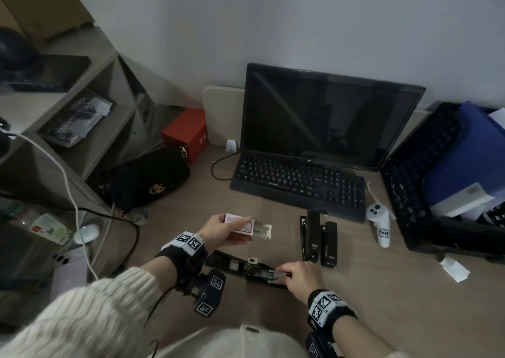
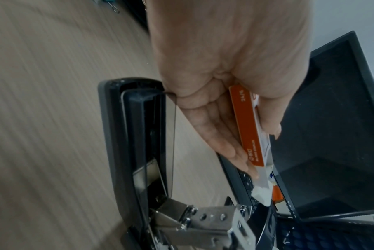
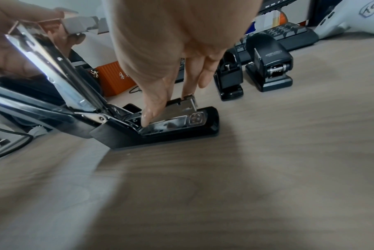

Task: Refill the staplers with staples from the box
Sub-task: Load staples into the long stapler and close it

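A black stapler [image 1: 240,267] lies opened flat on the desk in front of me, its metal magazine [image 3: 181,108] bared. My right hand [image 3: 168,104] pinches the front end of that magazine between thumb and fingers. My left hand [image 1: 240,229] holds the white and orange staple box [image 1: 239,225] just above and behind the stapler, and the box's inner tray [image 1: 263,232] is slid out to the right. In the left wrist view the staple box [image 2: 249,128] is gripped between thumb and fingers over the open stapler [image 2: 138,143]. Two more black staplers [image 1: 311,234] [image 1: 329,244] stand to the right.
A keyboard [image 1: 297,182] and dark monitor [image 1: 328,117] lie behind the work spot. A white controller [image 1: 379,223] and a black crate [image 1: 410,193] are to the right. A black bag [image 1: 144,182], a red box [image 1: 188,133] and cables [image 1: 131,232] are on the left.
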A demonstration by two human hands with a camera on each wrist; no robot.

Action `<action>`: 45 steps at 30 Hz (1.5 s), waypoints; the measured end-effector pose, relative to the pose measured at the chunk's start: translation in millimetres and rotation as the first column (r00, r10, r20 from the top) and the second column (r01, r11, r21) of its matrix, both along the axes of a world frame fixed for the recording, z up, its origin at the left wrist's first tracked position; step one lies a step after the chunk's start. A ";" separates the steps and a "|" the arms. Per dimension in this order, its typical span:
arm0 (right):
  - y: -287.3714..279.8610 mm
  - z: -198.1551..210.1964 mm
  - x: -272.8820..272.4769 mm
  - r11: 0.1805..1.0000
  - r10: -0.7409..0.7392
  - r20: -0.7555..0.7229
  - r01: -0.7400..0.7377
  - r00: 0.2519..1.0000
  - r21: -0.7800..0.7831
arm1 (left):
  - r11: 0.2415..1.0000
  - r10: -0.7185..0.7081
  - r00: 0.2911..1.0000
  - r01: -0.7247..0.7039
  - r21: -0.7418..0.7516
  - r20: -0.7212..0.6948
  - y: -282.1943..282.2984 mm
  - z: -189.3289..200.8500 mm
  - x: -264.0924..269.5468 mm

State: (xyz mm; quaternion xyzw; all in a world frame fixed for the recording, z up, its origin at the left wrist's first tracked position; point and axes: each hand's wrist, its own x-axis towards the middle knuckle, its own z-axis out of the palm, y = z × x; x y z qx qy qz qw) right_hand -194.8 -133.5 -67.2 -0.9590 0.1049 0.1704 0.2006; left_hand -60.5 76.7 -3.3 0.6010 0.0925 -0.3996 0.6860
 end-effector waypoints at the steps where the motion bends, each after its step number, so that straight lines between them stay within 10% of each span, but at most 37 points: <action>1: 0.2 -0.6 0.2 1.000 0.003 -0.007 -0.003 1.000 -0.005 | 1.000 -0.003 1.000 0.003 0.003 0.000 -0.1 -0.3 0.0; 19: 5.1 7.8 0.8 0.985 0.116 -0.067 -0.124 0.991 -0.124 | 1.000 -0.010 1.000 0.010 0.013 0.015 -2.5 2.0 -2.4; 35: -20.2 -11.3 -16.0 0.962 0.272 0.218 -0.257 0.937 -0.093 | 1.000 -0.011 1.000 0.011 0.002 0.014 -2.5 -1.7 -1.6; 45: -15.8 -5.8 -10.3 0.964 0.266 0.021 -0.267 0.964 0.009 | 1.000 -0.013 1.000 0.013 0.015 0.018 -2.0 -2.2 -0.6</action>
